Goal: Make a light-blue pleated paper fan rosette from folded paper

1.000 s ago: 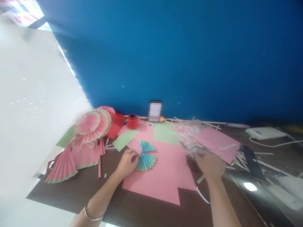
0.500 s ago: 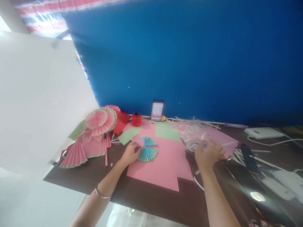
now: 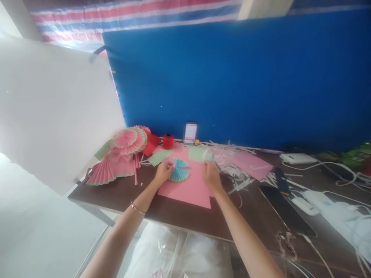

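Note:
A pleated blue paper fan (image 3: 180, 174) with pale green edging is spread into most of a circle on a pink paper sheet (image 3: 185, 196). At its left edge, my left hand (image 3: 164, 173) pinches the fan between thumb and fingers. To the right of the fan, my right hand (image 3: 212, 177) is closed above the pink sheet. A small, whitish, blurred thing shows at its fingertips; its kind is not clear. Behind the fan lie a green paper piece (image 3: 197, 153) and another green strip (image 3: 160, 157).
Finished pink pleated fans (image 3: 126, 141) pile up at the left, near a red roll (image 3: 168, 142). White paper strips (image 3: 237, 173) litter the right, around a pink sheet (image 3: 252, 164). Farther right are a black phone (image 3: 286, 208), a white power bank (image 3: 298, 158) and cables.
My right hand has moved left from the scattered strips to beside the blue fan. My left hand stays at the fan's left edge. The camera view has shifted, showing more of the table's front.

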